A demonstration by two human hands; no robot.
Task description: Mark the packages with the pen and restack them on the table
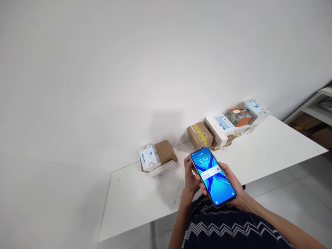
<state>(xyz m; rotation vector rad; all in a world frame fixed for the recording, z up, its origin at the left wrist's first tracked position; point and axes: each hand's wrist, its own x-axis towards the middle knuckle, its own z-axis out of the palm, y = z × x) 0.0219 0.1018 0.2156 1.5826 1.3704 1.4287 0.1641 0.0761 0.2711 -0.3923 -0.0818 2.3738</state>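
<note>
left hand + right hand: both curled round phone | phone: lit side up, near tabletop front edge | tip: grip edges, brace back, keep display uncovered

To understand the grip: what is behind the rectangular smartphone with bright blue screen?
The left hand and right hand show partly around the smartphone; dark zigzag-patterned clothing, beyond its lower end. Its back and whatever it covers are hidden.

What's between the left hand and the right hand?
A phone with its screen lit. In the head view it lies between the left hand and the right hand, and both hold it.
</note>
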